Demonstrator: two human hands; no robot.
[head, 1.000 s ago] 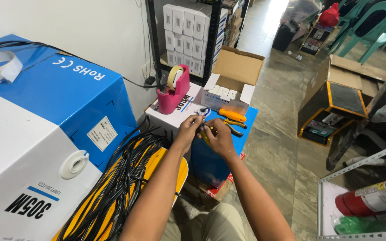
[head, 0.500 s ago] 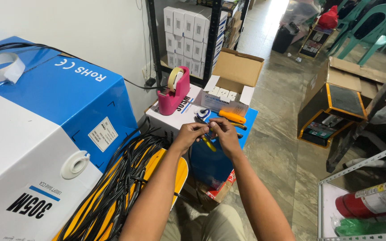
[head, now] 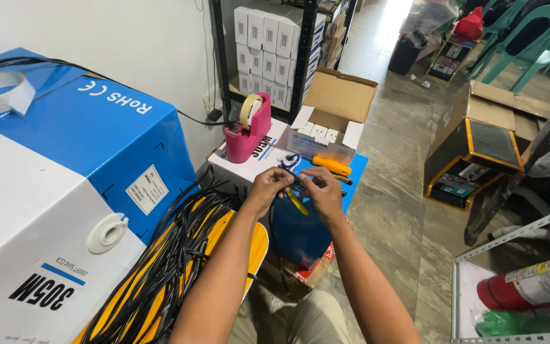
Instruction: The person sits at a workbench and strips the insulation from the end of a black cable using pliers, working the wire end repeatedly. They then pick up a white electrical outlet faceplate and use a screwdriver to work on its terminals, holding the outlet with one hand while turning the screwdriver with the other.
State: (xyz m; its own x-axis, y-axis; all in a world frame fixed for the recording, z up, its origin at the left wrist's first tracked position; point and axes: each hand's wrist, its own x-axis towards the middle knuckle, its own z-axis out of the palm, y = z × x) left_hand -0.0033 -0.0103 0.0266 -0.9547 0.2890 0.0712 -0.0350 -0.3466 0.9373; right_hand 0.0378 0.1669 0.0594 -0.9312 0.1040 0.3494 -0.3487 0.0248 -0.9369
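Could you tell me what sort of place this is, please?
Probably a stockroom or workshop for cabling work: a shelf of small white boxes, open cardboard cartons on the floor, and a coil of black cable beside a big blue-and-white box.

Both hands pinching a thin black cable [head: 286,191], left hand [head: 270,189], right hand [head: 323,192], pink tape dispenser [head: 247,130] behind

white wall [head: 128,44], glossy tiled floor [head: 389,210], black metal shelving [head: 305,57], green plastic chairs [head: 529,44]

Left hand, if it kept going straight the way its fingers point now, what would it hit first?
Probably the right hand: the left hand points right, fingertips nearly meeting it over a small yellow-handled tool.
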